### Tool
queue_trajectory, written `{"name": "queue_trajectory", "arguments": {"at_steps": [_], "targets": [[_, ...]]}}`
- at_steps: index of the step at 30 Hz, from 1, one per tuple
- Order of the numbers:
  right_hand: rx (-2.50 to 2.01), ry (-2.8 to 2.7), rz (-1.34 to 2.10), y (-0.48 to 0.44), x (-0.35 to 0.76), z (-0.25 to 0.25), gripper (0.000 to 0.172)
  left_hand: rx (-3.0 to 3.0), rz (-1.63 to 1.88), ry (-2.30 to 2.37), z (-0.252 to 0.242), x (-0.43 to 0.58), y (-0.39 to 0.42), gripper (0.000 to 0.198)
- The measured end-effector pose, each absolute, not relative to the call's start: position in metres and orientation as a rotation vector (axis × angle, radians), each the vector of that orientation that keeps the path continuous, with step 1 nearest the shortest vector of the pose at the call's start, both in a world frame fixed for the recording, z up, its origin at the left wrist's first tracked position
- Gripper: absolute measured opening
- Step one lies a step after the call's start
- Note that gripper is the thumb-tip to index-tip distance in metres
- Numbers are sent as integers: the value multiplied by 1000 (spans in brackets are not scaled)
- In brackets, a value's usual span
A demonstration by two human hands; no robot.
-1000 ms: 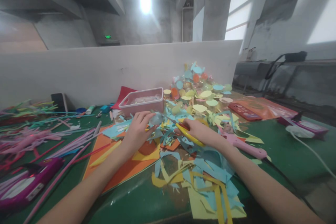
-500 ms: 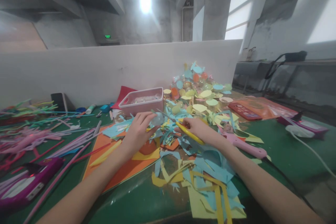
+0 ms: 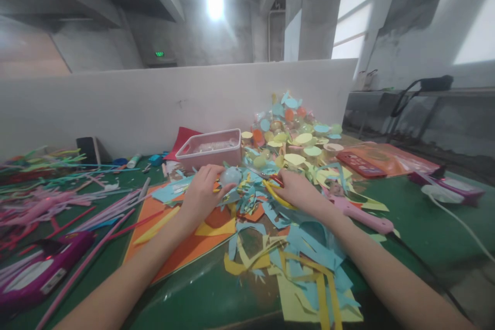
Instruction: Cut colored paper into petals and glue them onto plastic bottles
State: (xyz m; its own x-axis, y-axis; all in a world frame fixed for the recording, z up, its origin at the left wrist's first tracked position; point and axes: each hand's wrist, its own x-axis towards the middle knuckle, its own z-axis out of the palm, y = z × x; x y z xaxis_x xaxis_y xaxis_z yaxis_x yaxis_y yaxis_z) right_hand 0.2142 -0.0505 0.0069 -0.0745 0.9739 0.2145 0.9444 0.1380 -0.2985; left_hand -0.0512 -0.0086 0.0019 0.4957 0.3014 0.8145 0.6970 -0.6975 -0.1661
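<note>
A white panel (image 3: 116,108) backs your cluttered green counter (image 3: 185,296); your left grip (image 3: 204,191) holds a pale ball (image 3: 231,177), your right grip (image 3: 297,189) scissors (image 3: 275,196).

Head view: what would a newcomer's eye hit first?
Probably the heap of colourful discs right of centre, in front of the white partition. Next, mid-picture, the left hand holding a pale-blue round piece and the right hand holding yellow-handled scissors, with blue and yellow paper scraps nearer the camera. Up top, left of centre, a bright light glares.
</note>
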Motion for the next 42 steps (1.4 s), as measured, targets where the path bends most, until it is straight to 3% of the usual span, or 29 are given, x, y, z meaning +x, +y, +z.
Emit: {"name": "queue_trajectory", "arguments": {"at_steps": [11,20,30,42], "targets": [[-1568,-2180,145,-49,221,2,26,-2384,-1108,-909,-2,-47,-15,27],[-1085,-2019,870,-54,209,9,41,-2469,-1148,-668,-2,-32,-31,34],[-1000,-1976,929,-57,206,11,24,-2557,-1074,-709,-12,-26,-36,36],[-1035,-1886,1012,-54,208,9,21,-2468,-1015,-635,-7,-26,-36,33]]}}
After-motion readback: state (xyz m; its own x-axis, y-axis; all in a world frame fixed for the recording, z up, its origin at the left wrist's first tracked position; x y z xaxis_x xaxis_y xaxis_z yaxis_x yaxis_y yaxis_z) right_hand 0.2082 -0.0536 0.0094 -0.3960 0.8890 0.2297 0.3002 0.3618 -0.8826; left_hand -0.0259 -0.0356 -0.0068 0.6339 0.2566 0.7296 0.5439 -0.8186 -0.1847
